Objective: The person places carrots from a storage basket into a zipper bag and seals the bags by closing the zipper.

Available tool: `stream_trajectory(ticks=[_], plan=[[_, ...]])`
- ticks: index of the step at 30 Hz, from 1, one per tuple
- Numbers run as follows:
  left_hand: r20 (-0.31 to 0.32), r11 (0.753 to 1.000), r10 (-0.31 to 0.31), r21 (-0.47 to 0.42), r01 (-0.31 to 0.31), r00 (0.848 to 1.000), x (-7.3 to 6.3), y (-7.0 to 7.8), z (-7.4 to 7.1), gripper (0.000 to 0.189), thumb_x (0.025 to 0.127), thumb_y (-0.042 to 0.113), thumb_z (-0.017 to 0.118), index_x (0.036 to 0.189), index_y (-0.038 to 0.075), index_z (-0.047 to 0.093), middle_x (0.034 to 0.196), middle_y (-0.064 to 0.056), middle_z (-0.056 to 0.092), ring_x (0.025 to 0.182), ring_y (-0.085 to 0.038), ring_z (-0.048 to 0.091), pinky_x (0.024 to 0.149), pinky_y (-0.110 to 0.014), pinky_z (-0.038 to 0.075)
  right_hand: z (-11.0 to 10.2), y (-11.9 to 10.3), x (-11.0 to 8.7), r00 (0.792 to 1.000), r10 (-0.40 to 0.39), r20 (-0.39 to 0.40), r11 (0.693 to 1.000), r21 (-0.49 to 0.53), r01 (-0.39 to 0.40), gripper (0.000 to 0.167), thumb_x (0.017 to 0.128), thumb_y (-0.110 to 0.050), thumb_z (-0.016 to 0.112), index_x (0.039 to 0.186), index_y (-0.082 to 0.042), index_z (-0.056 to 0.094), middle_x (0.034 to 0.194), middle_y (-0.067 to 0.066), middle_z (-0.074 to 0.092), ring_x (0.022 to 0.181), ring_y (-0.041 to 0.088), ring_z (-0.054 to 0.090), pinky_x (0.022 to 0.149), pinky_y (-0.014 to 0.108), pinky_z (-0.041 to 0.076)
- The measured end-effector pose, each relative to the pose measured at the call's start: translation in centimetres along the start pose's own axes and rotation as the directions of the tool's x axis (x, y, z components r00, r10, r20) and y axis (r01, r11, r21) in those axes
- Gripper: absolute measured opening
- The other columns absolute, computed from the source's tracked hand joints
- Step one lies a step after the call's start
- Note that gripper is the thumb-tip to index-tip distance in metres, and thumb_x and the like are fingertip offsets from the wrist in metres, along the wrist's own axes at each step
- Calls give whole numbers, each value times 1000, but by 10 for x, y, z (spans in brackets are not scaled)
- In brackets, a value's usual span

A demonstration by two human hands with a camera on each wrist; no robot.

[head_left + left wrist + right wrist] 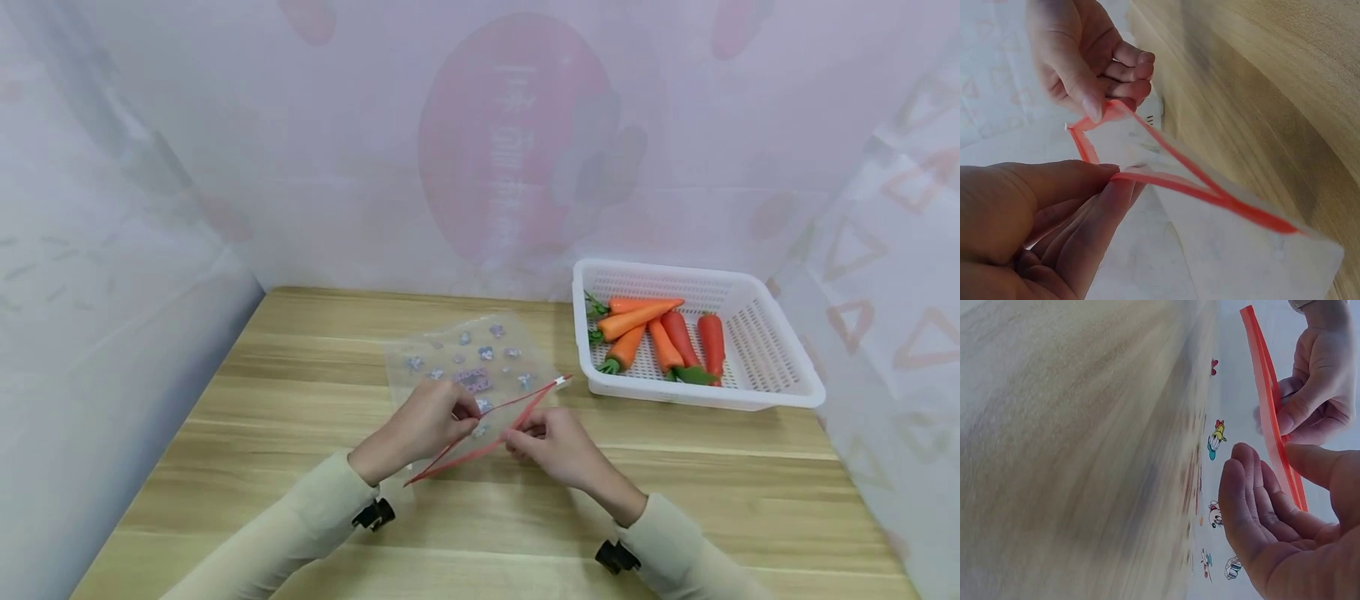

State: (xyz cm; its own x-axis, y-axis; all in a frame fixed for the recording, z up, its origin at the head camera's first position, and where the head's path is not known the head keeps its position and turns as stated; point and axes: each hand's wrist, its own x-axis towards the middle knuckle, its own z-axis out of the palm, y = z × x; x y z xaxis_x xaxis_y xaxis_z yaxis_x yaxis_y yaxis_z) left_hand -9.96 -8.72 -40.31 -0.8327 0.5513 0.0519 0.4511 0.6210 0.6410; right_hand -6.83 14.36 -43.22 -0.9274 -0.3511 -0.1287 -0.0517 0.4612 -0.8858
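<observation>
A clear zip bag with small cartoon prints lies slanted on the table, its red-edged mouth spread apart. My left hand pinches one red edge of the mouth between thumb and fingers. On the opposite edge, my right hand pinches the red strip with thumb and forefinger. In the left wrist view a gap shows between the two red edges, which meet at a corner close to the table. A white slider sits at the far right end of the strip.
To the right rear stands a white plastic basket with several orange carrots and red carrot-shaped vegetables inside. The wooden table meets pale printed sheeting at the back and sides. Black wrist cameras sit on both cuffs.
</observation>
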Motion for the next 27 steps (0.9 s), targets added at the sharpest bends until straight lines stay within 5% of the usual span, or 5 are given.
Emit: stream_trajectory(ticks=[10,27], plan=[[-25,999,-50,7,50,998,-3,-3,-10,7,93,2,76,96,2,83,91,-7,81,80,-11,75,71,-22,62,3,2,1,999,44,-16,999,7,-44,20,101,-20,73,95,-2,79,86,9,79,77,15,73,62,20,57],[-134,993,-33,111,48,990,-11,-6,-29,12,89,-4,73,86,4,81,85,-6,80,78,-11,74,71,-27,64,-10,13,6,991,115,-67,993,14,-114,14,101,-17,71,98,-6,80,88,9,79,82,20,75,70,30,63]])
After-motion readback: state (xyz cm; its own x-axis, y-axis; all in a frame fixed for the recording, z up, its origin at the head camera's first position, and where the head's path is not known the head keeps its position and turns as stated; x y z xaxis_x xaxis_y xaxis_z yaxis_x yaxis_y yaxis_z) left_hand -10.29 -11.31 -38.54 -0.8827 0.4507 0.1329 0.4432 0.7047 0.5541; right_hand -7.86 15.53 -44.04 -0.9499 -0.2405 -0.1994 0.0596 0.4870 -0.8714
